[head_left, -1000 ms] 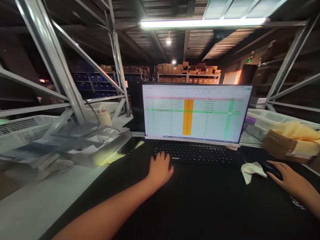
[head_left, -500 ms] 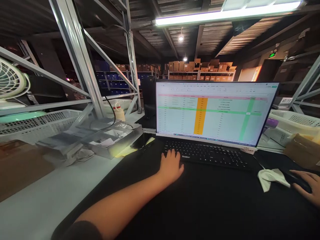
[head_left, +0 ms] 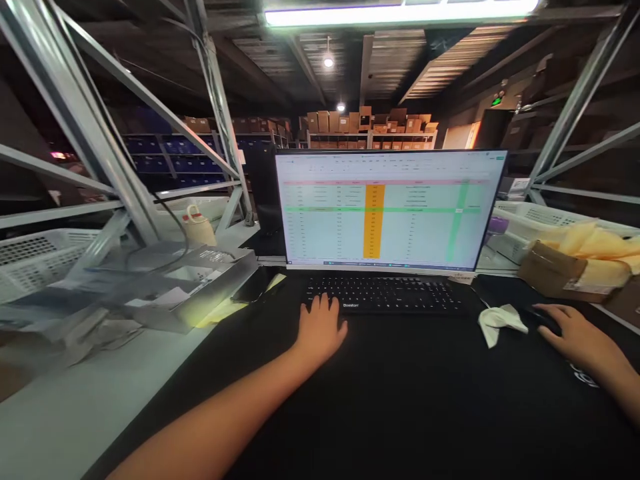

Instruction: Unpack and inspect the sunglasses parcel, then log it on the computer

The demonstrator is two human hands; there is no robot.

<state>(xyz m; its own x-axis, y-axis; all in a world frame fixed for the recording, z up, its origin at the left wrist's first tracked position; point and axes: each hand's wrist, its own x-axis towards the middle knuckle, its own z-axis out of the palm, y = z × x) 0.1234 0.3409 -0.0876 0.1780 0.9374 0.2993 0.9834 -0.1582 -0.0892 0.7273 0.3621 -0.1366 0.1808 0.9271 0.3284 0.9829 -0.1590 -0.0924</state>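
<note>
My left hand (head_left: pixel 320 327) lies with fingers spread, their tips at the lower left keys of a black keyboard (head_left: pixel 390 293). On the right, my right hand (head_left: pixel 575 330) is wrapped over a black computer mouse (head_left: pixel 547 321), partly covering it. Behind the keyboard stands a monitor (head_left: pixel 420 227) showing a spreadsheet with an orange column and green bands; its text is too small to read. A crumpled white tissue (head_left: pixel 500 321) lies just left of the mouse. Beneath everything spreads a black desk mat (head_left: pixel 380 400).
A grey open box (head_left: pixel 200 293) with papers, a dark phone (head_left: pixel 251 285) and a cream bottle (head_left: pixel 199 227) stand to the left. At the right are a cardboard box (head_left: pixel 555 270) with yellow material and a white basket (head_left: pixel 520 230). Metal shelf posts (head_left: pixel 95 127) flank the desk.
The view has swung to the right, so the monitor and keyboard sit further left and more of my right arm shows. Both hands keep their places at keyboard and mouse.
</note>
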